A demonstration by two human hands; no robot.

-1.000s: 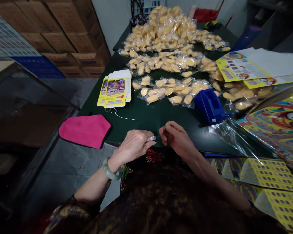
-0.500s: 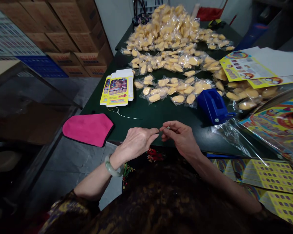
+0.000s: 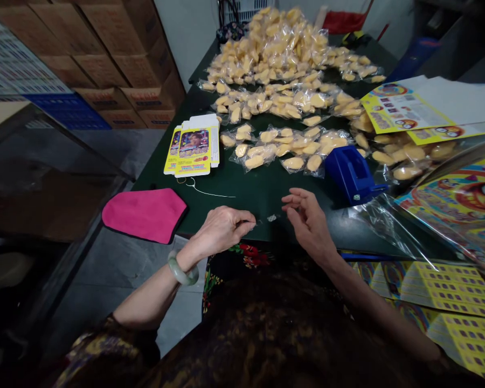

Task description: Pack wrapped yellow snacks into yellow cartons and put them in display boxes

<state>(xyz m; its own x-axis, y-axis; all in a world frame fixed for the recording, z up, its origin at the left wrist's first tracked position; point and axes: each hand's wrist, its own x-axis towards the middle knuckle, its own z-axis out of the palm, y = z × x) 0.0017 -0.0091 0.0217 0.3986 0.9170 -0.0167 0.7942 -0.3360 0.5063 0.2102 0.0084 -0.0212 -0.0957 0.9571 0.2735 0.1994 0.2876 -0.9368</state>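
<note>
At the table's near edge my left hand (image 3: pixel 228 227), with a pale bangle (image 3: pixel 182 270) on its wrist, is closed in a pinch. A faint clear sliver shows at its fingertips, too small to name. To the right, my right hand (image 3: pixel 309 223) is open, fingers apart and holding nothing. Between the two hands is a tiny whitish patterned scrap (image 3: pixel 271 217), apart from the fingers of both. A blue tape dispenser (image 3: pixel 353 175) stands on the table beyond my right hand. A thin white string (image 3: pixel 214 194) lies past my left hand.
Bagged yellow pieces (image 3: pixel 275 54) are heaped across the dark green table (image 3: pixel 246 186). Flat yellow boxes (image 3: pixel 194 153) lie at left, a pink cloth piece (image 3: pixel 145 214) overhanging the edge. Printed card sheets (image 3: pixel 408 108) and clear film (image 3: pixel 392 231) lie at right; cardboard cartons (image 3: pixel 121 32) stand behind left.
My hands have moved apart: the right has opened and drawn rightward, the left has shifted slightly left, still pinched. The small scrap that was in my right fingers is now out of them.
</note>
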